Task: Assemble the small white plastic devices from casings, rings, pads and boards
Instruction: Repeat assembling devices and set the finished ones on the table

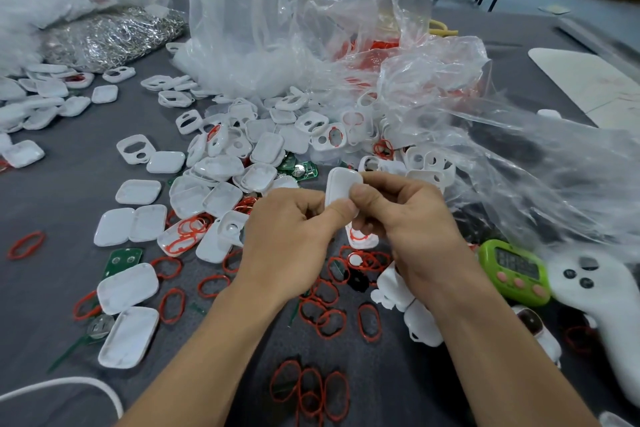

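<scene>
I hold one small white casing up over the middle of the surface. My left hand and my right hand both pinch it, thumbs on its smooth, rounded face. My fingers hide its lower part.

There is bare grey room on the near left and between my arms. The right side is tight: one green timer with three pink buttons lies just beside one white controller. A crinkly clear plastic bag stands past my hands and spreads to the far right.

A big pile of white casings, too many to count, lies to the far left of my hands. Four more casing halves lie flat on the near left, two and two. Thin red rings lie all around, some oval, some bent. One flat green board peeks out by the near-left casings. A bag of shiny metal rings sits far left. One white cord curves by the near left edge.
</scene>
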{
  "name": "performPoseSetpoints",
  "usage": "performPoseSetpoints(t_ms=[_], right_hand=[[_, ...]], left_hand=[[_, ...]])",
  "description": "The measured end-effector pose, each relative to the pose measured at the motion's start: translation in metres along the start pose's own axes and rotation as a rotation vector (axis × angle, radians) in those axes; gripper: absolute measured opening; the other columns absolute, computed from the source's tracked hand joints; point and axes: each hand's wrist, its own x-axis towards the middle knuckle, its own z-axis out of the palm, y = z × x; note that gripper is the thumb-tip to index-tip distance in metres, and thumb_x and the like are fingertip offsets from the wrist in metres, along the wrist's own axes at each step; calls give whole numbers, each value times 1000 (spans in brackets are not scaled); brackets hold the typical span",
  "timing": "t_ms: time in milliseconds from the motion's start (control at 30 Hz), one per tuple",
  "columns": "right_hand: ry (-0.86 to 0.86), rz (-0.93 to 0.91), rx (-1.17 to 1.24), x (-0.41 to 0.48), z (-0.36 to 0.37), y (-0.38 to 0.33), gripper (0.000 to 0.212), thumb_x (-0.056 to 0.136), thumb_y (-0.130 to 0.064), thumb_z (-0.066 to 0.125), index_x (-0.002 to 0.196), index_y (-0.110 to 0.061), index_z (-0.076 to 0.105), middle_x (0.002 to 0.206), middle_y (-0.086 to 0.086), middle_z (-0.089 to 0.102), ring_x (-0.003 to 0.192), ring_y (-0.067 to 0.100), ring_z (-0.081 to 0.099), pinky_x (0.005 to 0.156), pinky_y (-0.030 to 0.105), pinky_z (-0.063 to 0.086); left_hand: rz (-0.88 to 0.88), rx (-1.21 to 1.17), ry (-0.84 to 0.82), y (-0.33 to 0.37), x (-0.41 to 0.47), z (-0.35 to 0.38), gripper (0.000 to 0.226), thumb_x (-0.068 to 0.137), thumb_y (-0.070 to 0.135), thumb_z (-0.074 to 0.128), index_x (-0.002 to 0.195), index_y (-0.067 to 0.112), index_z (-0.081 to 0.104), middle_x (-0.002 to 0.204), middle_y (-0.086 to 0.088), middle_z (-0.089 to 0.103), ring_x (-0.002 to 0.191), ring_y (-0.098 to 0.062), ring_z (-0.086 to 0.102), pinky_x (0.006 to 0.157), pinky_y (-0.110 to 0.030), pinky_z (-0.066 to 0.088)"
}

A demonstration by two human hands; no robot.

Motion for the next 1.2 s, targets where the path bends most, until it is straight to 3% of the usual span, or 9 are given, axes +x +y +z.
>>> performPoseSetpoints(t_ms=[100, 233, 367, 600, 733, 800, 1000, 1100, 1200], right_hand=[[-68, -33, -77, -2, -2, -5, 14, 89, -8, 76, 87, -20, 83, 71, 4, 72, 57, 12, 56, 58, 23, 51], [-204, 46, -13, -8, -2, -13, 27, 96, -2, 66, 92, -23, 83, 89, 7, 78, 77, 17, 71, 63, 23, 57], [-287, 40, 25, -12, -4, -19, 28, 96, 3, 64, 99, -19, 82, 91, 13, 78, 74, 25, 74, 63, 25, 60], [-224, 14, -8, -11, -1, -16, 30, 94, 6, 65, 99, -19, 82, 89, 16, 79, 73, 30, 74, 62, 27, 61], [-145, 49, -3, -10, 0, -19, 24, 97, 0, 63, 99, -16, 81, 92, 9, 80, 79, 21, 77, 61, 25, 60], [-103, 35, -25, -10, 2, -19, 22, 99, -7, 64, 96, -17, 82, 91, 9, 80, 80, 22, 77, 60, 25, 60], [77, -148, -220, -12, 16, -6, 39, 93, -13, 70, 73, -45, 81, 74, -3, 79, 67, 16, 71, 62, 36, 59], [57, -126, -156, -10, 13, -6, 19, 83, -23, 69, 78, -35, 84, 81, -1, 80, 79, 19, 77, 77, 38, 62], [78, -129, -167, -9, 10, -4, 16, 80, -25, 70, 80, -30, 84, 80, 1, 80, 77, 19, 77, 73, 37, 61]], left_hand=[[25, 64, 95, -1, 0, -1, 63, 89, 66, 53, 53, 16, 41, 47, 11, 31, 48, -8, 31, 51, -25, 25], [135, 120, 171, -2, 1, -2, 57, 99, 50, 54, 53, 23, 34, 49, 9, 34, 49, -8, 33, 50, -20, 22], [200, 179, 249, 0, -3, -1, 56, 99, 49, 55, 52, 32, 28, 51, 9, 39, 50, -8, 35, 51, -20, 21], [200, 192, 248, -3, -2, 1, 52, 97, 49, 54, 52, 35, 33, 51, 15, 44, 51, -4, 41, 51, -15, 27], [144, 52, 236, -5, -2, 4, 21, 93, 44, 62, 76, 33, 68, 63, 14, 61, 62, -5, 57, 57, -13, 39], [134, -8, 237, -3, -2, 3, 10, 89, 40, 67, 83, 36, 74, 64, 13, 65, 62, -4, 59, 58, -13, 41], [133, 22, 293, -1, -4, 3, 6, 86, 35, 73, 82, 35, 78, 64, 19, 70, 64, -2, 67, 57, -16, 47], [145, 20, 281, 0, -3, 2, 5, 87, 36, 74, 87, 39, 77, 69, 23, 71, 68, -1, 69, 61, -20, 51], [202, 38, 264, 3, -5, 2, 15, 88, 34, 73, 95, 47, 71, 73, 23, 72, 69, -3, 69, 63, -24, 52]])
